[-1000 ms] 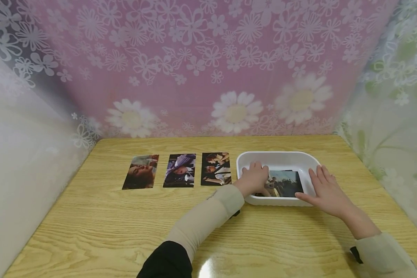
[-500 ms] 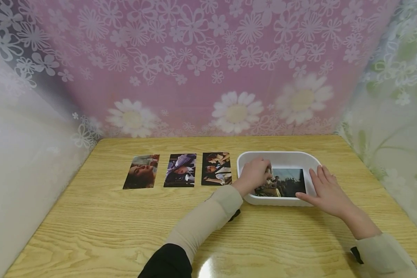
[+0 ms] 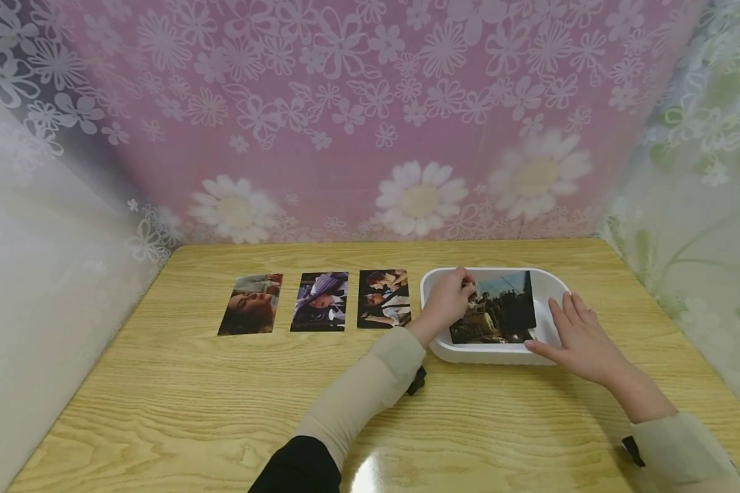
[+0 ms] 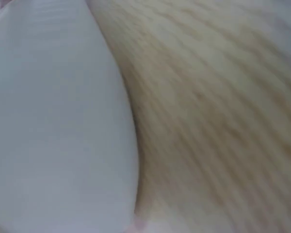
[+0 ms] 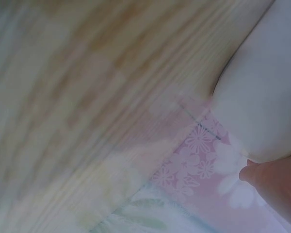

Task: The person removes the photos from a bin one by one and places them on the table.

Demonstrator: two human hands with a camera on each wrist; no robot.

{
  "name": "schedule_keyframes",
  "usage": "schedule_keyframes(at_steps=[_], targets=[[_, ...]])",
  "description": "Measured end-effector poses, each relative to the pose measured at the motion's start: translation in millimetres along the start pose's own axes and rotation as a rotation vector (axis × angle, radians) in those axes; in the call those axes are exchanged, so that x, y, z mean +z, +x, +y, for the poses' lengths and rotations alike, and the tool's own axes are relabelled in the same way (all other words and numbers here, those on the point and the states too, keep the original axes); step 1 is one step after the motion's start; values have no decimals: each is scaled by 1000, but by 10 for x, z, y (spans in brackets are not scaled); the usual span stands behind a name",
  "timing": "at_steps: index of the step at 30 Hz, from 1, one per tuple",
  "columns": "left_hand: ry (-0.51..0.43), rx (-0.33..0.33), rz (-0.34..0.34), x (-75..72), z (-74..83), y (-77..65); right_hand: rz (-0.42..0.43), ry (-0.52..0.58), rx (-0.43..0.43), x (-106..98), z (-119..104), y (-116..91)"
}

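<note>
In the head view a white plastic tray (image 3: 549, 282) stands on the right half of the table. My left hand (image 3: 447, 298) reaches over its left side and pinches the left edge of a dark photo card (image 3: 499, 308) of people under a bluish sky. The card is tilted up above the tray floor, and a sliver of something pale and dark shows beneath its lower right corner. My right hand (image 3: 582, 342) rests on the tray's right rim, fingers spread and thumb at the front edge. Both wrist views show the tray's outer wall (image 4: 58, 126) close up.
Left of the tray, three photo cards lie in a row: a reclining face (image 3: 251, 305), a figure in a striped hat (image 3: 321, 301) and a group picture (image 3: 384, 299). Flowered cloth (image 3: 345, 137) hangs behind the wood-grain table (image 3: 222, 411) and at both sides.
My left hand has gone from fingers spread in the tray to pinching the photo card, which has risen and tilted up. My right hand keeps its place on the rim.
</note>
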State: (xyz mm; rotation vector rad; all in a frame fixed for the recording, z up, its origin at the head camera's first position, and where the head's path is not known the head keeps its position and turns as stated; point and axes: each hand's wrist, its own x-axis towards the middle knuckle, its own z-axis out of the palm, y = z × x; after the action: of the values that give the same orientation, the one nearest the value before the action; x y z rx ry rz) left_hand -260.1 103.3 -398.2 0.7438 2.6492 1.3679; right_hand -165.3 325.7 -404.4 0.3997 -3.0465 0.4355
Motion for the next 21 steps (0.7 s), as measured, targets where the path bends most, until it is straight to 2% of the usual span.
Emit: schedule_keyframes(at_steps=[6,11,16,21], targets=[[-38,11,120,-112,33,-1,3,4,1,-8,-7,0],[-89,-24,216,-255,64,-57,5,3,-5,-4,-16,7],[-157,-64,274,-402,81,-144,0,-2,-5,-4,-25,6],[-157,-34,292,-481,70,-212,3,-8,-5,-7,-6,1]])
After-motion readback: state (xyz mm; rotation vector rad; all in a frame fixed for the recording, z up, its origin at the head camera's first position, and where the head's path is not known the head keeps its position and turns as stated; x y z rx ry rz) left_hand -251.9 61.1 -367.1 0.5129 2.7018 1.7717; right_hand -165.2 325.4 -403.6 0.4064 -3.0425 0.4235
